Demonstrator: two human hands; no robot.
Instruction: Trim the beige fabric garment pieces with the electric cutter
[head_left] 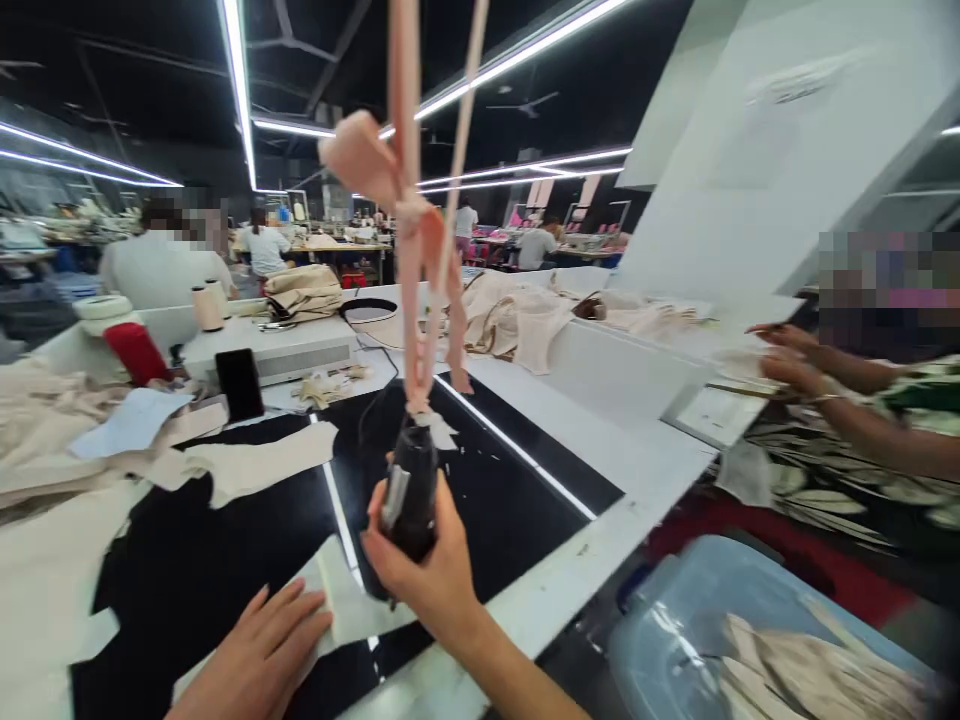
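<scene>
My right hand (431,570) is wrapped round a black handheld tool (411,500) with a pale label, held upright over the black table surface (480,500). Its exact kind does not show. From its top, knotted pink straps (409,260) run upward out of view. The tool's lower end is partly hidden by my hand, close to a pale cut fabric piece (352,600). On that piece my left hand (274,640) rests flat, fingers stretched out. Farther back lies another cream fabric piece (262,460).
Cream fabric (52,560) is heaped at the left, near a black phone (239,384) and a red cone (136,352). Pale garments (517,320) lie behind. At right are a co-worker's hands (795,365) and a clear blue bin (675,620) holding cloth.
</scene>
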